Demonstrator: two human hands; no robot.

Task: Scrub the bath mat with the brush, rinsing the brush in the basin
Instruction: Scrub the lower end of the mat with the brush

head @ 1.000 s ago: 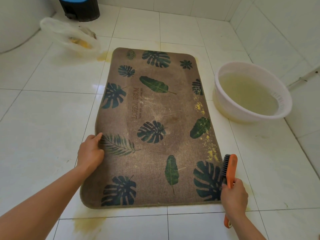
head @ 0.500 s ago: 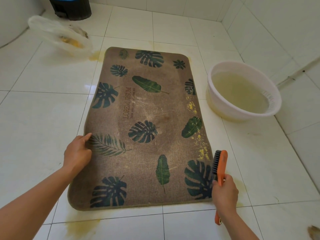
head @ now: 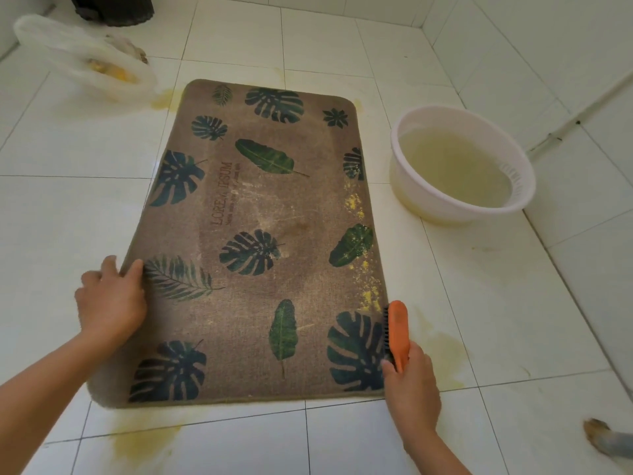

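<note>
A brown bath mat (head: 260, 214) printed with dark green leaves lies flat on the white tiled floor, with yellow specks along its right edge. My left hand (head: 111, 299) grips the mat's left edge, fingers curled over it. My right hand (head: 411, 385) holds an orange scrub brush (head: 397, 332) with black bristles facing left, touching the mat's right edge near the front corner. A white basin (head: 428, 197) of cloudy yellowish water stands on the floor to the right of the mat.
A clear plastic bag (head: 85, 60) with yellow contents lies at the back left, next to a dark bin (head: 113, 10). Yellow stains mark the tiles (head: 144, 443) around the mat. A tiled wall (head: 548, 63) rises on the right. A brown and grey object (head: 603, 440) shows at the bottom right.
My left hand has shifted on the mat's left edge, with fingers now curled over it. The brush and right hand stay at the right edge. The view has drifted, bringing an object into the bottom right.
</note>
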